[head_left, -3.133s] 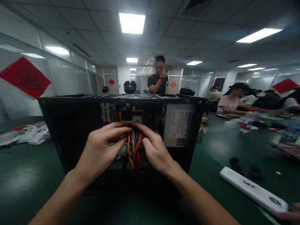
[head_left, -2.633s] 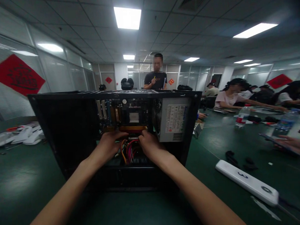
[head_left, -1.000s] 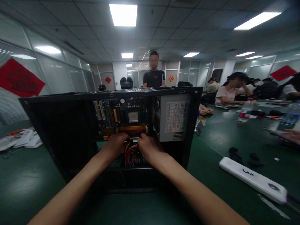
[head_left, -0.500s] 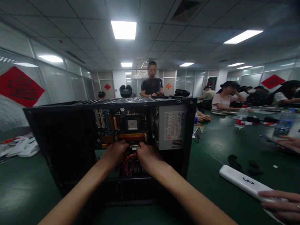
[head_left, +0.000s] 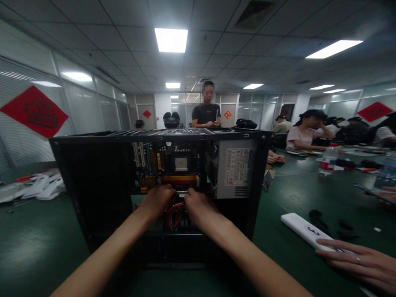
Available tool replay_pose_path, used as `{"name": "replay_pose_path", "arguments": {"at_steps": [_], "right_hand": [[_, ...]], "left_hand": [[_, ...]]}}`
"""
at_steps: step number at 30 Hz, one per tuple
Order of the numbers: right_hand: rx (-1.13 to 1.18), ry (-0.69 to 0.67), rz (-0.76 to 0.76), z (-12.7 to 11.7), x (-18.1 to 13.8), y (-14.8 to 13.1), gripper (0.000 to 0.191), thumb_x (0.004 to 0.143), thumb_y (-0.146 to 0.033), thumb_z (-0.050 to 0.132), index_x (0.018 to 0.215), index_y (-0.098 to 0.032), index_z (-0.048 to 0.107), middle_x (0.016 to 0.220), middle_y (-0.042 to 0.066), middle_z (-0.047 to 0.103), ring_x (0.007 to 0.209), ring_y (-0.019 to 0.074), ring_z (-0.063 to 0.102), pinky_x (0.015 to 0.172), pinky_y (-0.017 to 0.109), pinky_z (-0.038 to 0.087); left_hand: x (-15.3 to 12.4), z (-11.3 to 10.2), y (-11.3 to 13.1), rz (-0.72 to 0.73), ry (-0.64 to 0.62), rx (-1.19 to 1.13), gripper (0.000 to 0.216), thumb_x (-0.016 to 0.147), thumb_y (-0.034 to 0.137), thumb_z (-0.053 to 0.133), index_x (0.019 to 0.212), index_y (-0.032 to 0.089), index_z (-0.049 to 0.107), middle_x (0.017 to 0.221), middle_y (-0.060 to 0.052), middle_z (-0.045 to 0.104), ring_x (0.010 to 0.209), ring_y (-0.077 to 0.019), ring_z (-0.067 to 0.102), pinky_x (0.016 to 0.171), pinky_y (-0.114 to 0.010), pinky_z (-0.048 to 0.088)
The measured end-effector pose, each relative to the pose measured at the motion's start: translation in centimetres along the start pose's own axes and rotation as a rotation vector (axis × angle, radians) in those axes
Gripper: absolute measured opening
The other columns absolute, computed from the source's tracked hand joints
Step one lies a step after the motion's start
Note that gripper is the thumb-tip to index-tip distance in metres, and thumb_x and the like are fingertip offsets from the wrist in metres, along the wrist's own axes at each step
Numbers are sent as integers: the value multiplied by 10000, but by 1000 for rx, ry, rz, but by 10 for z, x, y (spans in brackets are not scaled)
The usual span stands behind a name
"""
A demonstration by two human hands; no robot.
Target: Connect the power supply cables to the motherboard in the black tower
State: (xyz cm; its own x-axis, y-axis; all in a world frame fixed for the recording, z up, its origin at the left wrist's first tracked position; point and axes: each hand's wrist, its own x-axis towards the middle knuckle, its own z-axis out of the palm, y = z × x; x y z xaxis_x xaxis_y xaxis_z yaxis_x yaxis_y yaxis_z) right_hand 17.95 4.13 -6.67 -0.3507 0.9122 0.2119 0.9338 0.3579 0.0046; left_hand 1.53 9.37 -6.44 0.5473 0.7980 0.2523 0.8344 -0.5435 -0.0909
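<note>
An uncovered black computer case (head_left: 158,136) faces me with its side open. Inside are a motherboard (head_left: 181,163) and, at upper right, a grey power supply (head_left: 235,169). Both of my hands reach in at the board's lower edge, just under the red and yellow memory slots (head_left: 182,180). My left hand (head_left: 158,201) and my right hand (head_left: 200,205) have curled fingers, with a thin pale strip (head_left: 182,193) spanning between their fingertips. Its kind is unclear, and my fingertips are mostly hidden. Red cables (head_left: 177,213) hang below, between my wrists.
At right, another person's hand (head_left: 354,255) rests on a white bar marked 3 (head_left: 298,227), with black bits (head_left: 346,227) close by. Bottles (head_left: 328,159) stand farther back. White parts (head_left: 43,187) lie at left. A person (head_left: 206,113) stands beyond the case.
The whole view has shifted, so the case appears farther right. My hands keep their place at the board's lower edge. The other person's hand and the white bar have moved left.
</note>
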Motion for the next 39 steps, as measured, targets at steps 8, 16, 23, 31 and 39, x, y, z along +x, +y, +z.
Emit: {"name": "replay_pose_path", "arguments": {"at_steps": [8, 16, 23, 31, 39], "right_hand": [[-29, 29, -23, 3, 1, -2, 292, 876, -18, 456, 1057, -91, 674, 1086, 166, 624, 947, 247, 675, 737, 300, 520], [-132, 4, -88, -4, 3, -6, 310, 874, -22, 450, 1083, -94, 666, 1104, 151, 619, 967, 268, 660, 756, 338, 537], [-200, 107, -170, -6, 10, 1, 305, 903, -25, 408, 1097, -115, 626, 1149, 149, 579, 1038, 245, 603, 805, 331, 525], [-206, 157, -199, 10, 22, 4, 256, 922, -45, 396, 1072, -122, 588, 1091, 122, 587, 941, 232, 644, 739, 323, 526], [-156, 172, -123, 15, 24, 7, 251, 947, -79, 370, 1086, -138, 570, 1135, 115, 598, 921, 223, 665, 761, 324, 532]], "left_hand": [[-2, -1, -1, 13, 23, 4, 247, 888, 145, 483, 988, 179, 706, 991, -111, 709, 920, -266, 698, 713, -318, 505], [-3, -3, -1, 19, 2, 24, 293, 873, 115, 469, 1035, 171, 707, 1037, -130, 713, 958, -280, 696, 737, -331, 521], [-4, -5, -3, 24, -4, -5, 295, 913, 170, 447, 1028, 179, 718, 1042, -126, 723, 969, -278, 698, 767, -328, 519], [-4, 0, -7, 24, 25, -28, 296, 923, 195, 450, 1054, 197, 716, 1047, -127, 725, 1000, -288, 692, 795, -350, 525], [-3, 2, -9, 5, 43, -69, 283, 927, 232, 467, 1048, 219, 722, 1070, -109, 727, 1008, -265, 691, 825, -336, 509]]}}
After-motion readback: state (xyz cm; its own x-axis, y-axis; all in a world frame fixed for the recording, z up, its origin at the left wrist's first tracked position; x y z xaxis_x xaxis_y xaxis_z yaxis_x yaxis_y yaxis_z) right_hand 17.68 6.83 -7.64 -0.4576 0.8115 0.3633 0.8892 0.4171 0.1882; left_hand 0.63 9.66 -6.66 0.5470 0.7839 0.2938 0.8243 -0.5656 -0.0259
